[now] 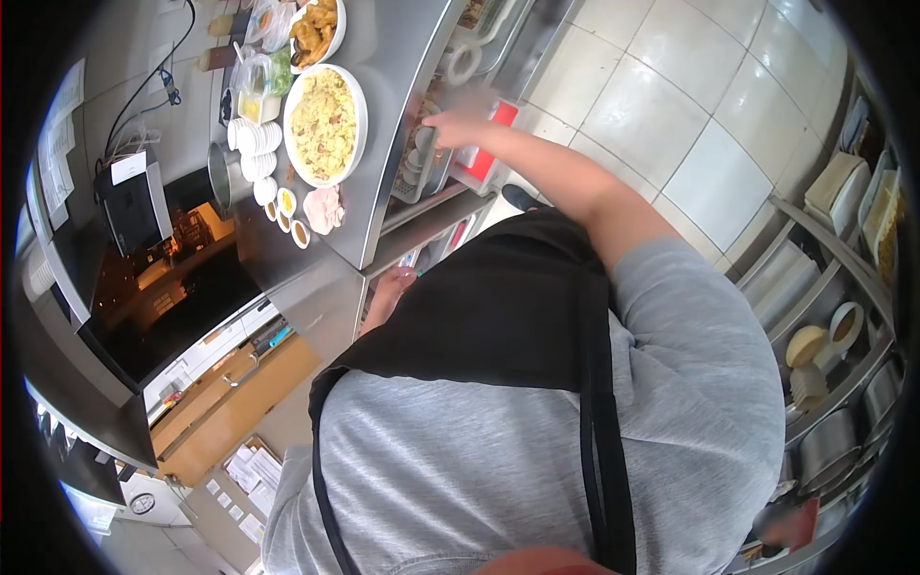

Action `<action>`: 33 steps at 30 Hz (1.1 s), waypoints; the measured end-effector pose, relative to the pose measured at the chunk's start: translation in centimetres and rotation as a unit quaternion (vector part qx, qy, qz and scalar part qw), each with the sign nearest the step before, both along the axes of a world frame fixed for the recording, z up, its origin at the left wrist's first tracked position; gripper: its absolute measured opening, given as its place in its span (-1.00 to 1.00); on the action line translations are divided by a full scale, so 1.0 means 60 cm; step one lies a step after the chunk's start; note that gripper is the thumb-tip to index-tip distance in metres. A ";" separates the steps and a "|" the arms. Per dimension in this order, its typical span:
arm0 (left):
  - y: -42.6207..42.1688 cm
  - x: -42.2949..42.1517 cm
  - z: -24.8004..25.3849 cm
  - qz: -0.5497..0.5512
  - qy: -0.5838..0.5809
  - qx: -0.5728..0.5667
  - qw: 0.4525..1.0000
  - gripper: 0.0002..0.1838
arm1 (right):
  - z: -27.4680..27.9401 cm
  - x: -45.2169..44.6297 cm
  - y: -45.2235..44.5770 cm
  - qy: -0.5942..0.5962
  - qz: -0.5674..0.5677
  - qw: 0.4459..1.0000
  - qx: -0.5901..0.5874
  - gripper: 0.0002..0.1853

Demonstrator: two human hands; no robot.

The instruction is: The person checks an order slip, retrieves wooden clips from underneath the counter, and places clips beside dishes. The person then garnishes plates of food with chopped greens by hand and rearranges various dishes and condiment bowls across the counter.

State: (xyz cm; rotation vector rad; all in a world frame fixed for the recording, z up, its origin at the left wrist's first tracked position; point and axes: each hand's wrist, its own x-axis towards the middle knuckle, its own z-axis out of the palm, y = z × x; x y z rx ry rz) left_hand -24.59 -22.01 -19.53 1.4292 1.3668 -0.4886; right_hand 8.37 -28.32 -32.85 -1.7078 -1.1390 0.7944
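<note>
My right hand [454, 130] reaches over an open drawer below the steel counter. Its thumb points out while the other fingers are smeared by motion, so I cannot see whether they grip anything. Beneath it is a plastic basket [414, 182] with small pale cups or dishes. Beside the wrist stands a red and white container [491, 146]. My left hand [388, 290] is low by the counter's front, at the edge of another compartment [422, 254] with small colourful items. The apron partly covers that hand, and its grip is unclear.
On the steel counter [388, 57] stand an oval dish of fried rice [326, 125], a bowl of fried pieces [314, 36], stacked white cups [257, 144], small sauce cups [301, 234] and a crumpled pale pink item [326, 209]. Shelves with pans [826, 450] stand to the right.
</note>
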 end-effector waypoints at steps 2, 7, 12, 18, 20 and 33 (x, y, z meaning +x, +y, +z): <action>0.002 -0.015 -0.003 0.016 -0.014 -0.032 0.999 -0.70 | 0.029 -0.001 0.008 0.014 0.005 0.997 -0.079 -0.44; 0.021 -0.036 -0.029 0.074 -0.025 -0.018 0.997 -0.69 | -0.062 -0.017 0.038 0.069 -0.056 0.991 -0.103 -0.34; 0.039 -0.062 -0.069 0.047 -0.039 -0.034 0.998 -0.67 | -0.040 -0.062 0.020 0.121 0.013 0.991 -0.051 -0.38; 0.028 -0.045 -0.044 -0.072 -0.026 0.032 0.997 -0.64 | -0.130 -0.080 0.062 -0.132 -0.190 0.966 0.118 -0.56; 0.035 -0.054 -0.039 -0.093 0.004 0.042 0.995 -0.63 | -0.091 -0.046 0.003 0.149 -0.162 0.972 0.081 -0.62; 0.115 0.057 0.092 -0.048 -0.099 0.107 0.988 -0.73 | -0.032 -0.074 0.068 0.633 -0.252 0.711 0.173 -0.76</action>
